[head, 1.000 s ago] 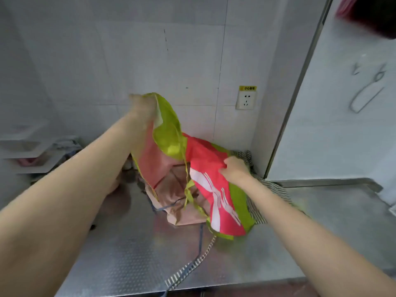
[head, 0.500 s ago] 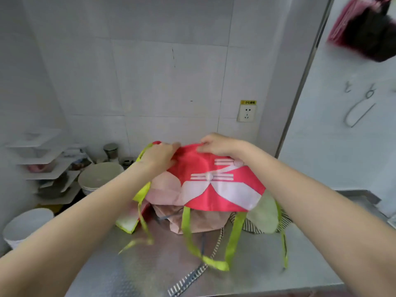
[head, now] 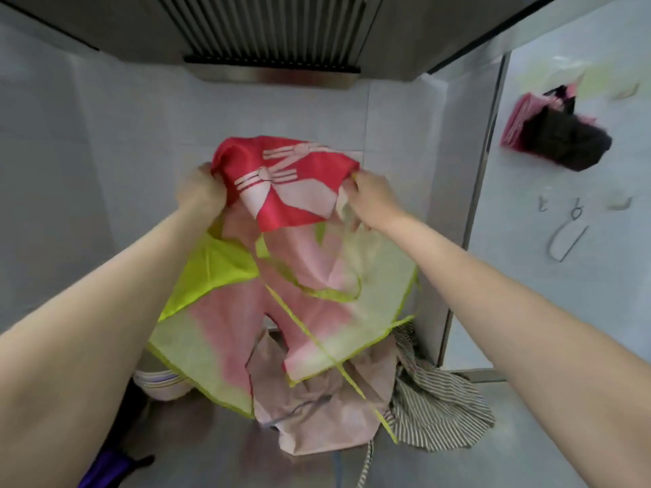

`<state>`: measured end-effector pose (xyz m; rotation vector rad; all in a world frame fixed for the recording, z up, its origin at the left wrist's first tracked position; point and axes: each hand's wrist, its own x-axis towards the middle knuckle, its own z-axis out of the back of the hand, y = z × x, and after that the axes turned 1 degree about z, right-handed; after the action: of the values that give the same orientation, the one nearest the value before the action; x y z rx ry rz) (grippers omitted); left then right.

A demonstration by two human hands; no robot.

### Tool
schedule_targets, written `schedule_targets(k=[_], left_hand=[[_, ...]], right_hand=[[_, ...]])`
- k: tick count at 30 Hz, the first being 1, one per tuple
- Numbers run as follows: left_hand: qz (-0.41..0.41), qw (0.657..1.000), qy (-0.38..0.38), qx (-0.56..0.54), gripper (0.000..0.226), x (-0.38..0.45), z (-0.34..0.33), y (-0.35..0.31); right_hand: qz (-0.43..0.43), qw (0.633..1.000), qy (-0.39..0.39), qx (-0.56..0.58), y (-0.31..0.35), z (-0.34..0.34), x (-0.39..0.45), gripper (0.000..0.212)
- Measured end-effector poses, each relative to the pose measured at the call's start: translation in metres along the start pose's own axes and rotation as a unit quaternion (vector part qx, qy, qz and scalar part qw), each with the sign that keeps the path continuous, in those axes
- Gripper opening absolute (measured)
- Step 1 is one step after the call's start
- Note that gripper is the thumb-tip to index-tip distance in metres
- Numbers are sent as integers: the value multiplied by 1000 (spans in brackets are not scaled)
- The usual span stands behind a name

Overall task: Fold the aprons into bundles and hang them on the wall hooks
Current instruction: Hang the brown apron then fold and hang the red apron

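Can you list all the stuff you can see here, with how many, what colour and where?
apron: one, red, pink and lime green, held up in the air
pale apron: one, dusty pink, crumpled on the counter
striped apron: one, grey and white, on the counter, right
bundle: one, pink and black, hanging on the right wall
hooks: a few, metal, right wall
counter: one, steel
left hand: grips the apron's top
right hand: grips the apron's top

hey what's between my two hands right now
In the head view, the bunched top of the red and lime-green apron with its white print spans between the left hand and right hand; both grip it.
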<state>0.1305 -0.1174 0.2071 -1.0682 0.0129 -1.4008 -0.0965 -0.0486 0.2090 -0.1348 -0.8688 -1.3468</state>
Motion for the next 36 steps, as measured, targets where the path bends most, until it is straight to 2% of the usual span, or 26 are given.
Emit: schedule_targets(k=[1,2,4,6,7,9,11,13,15,16,18,19,21,23,25,27,30,34,36], left_hand=[[16,999,35,12,37,-4,-6,6],[25,997,64,17,38,-7,-9,13],[37,994,96,22,38,-9,-13,26],[44,994,99,7,39,-6,-9,34],[36,995,97,4,38,-4,-5,36],[9,995,96,-2,37,0,2,35],[-30,993,112,-20,31,3,6,36],[-75,982,163,-52,25,-4,14,41],[-116,968,220,-16,46,-8,17,57],[-120,959,251,54,55,-13,17,67],[-83,917,337,198,53,-27,19,83],[-48,895,388,216,49,-35,19,87],[16,877,463,129,52,-46,16,82],[55,870,490,-27,49,-51,7,72],[69,847,506,-150,44,-59,1,58],[59,844,496,-198,43,-69,-7,49],[53,840,483,-240,42,-79,-17,46],[23,757,555,-344,47,-82,-21,30],[12,745,547,-380,53,-77,-23,20]], right_hand=[[-22,993,117,-9,1,-6,-4,27],[-45,978,201,21,-1,-10,-8,24],[-71,958,274,46,-9,-13,-17,12],[-54,946,312,-66,-12,-11,-21,28],[-34,941,302,-147,-13,-12,-22,34],[-12,942,226,-249,-16,-16,-22,31],[-10,947,102,-303,-14,-11,-23,28],[6,941,-13,-338,-13,1,-17,29],[27,924,-83,-371,-8,18,-7,30],[39,919,-102,-378,-5,24,-2,30],[76,914,-106,-383,6,30,10,30],[97,913,-90,-385,14,30,15,30],[130,918,-36,-374,30,24,22,33],[142,934,1,-327,45,15,24,36],[164,948,16,-271,58,9,23,36],[192,958,15,-215,68,8,20,34],[201,969,-37,-138,74,18,22,27],[177,978,-47,-101,65,35,29,17],[166,982,-43,-85,58,40,31,15]])
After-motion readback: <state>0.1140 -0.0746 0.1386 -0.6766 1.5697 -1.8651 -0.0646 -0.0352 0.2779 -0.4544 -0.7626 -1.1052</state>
